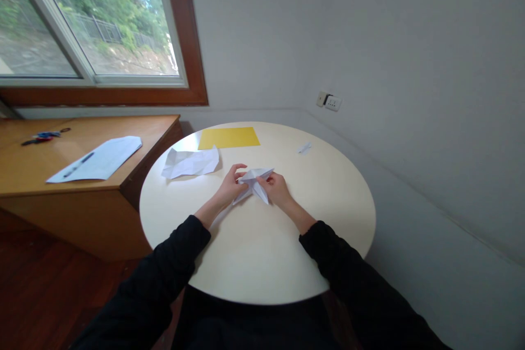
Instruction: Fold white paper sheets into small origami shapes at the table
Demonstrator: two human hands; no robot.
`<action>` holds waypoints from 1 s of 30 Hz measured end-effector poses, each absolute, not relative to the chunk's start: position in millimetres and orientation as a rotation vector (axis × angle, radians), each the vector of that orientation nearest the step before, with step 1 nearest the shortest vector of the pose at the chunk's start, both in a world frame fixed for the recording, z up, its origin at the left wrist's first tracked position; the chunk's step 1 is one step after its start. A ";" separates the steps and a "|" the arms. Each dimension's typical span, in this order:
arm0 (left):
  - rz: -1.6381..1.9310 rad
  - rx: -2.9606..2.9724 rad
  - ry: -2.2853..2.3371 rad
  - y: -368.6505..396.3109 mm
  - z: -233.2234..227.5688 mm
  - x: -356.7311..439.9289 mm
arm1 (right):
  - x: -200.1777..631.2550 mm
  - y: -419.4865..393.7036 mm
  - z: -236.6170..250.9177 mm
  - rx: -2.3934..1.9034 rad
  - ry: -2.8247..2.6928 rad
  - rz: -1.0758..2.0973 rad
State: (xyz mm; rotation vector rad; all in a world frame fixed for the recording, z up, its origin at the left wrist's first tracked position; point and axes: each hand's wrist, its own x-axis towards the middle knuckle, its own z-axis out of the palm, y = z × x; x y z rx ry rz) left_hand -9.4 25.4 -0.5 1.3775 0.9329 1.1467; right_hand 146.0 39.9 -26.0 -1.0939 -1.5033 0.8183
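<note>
A folded piece of white paper (255,176) with several pointed flaps is held between my two hands, just above the round white table (262,257). My left hand (232,186) grips its left side, thumb in front and fingers curled behind. On the right side, my right hand (277,188) pinches the paper between thumb and fingers. Two narrow points of the paper hang down between the hands. Parts of the fingers behind the paper are hidden.
A creased white sheet (192,163) and a flat yellow sheet (228,138) lie toward the table's back left. A small whitish scrap (304,148) is at the back right. The wooden desk (151,145) at left bears papers (110,158), a pen (79,164) and dark tools (43,136).
</note>
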 end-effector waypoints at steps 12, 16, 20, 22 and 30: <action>1.197 1.361 0.956 28.4 -2.8 -10.0 | 145.0 38.7 -16.8 -1.032 -1.331 0.930; 1.178 1.393 0.918 28.5 -2.7 -9.4 | 147.5 38.9 -14.6 -1.041 -1.290 0.983; 1.260 1.468 0.947 30.0 -3.9 -8.8 | 147.8 39.2 -14.9 -1.031 -1.244 1.052; 1.319 1.455 0.973 31.9 -4.9 -9.2 | 147.4 38.6 -14.3 -0.965 -1.191 1.138; 1.478 1.548 1.121 37.5 -6.4 -13.7 | 148.6 32.1 -8.1 -0.888 -1.146 1.281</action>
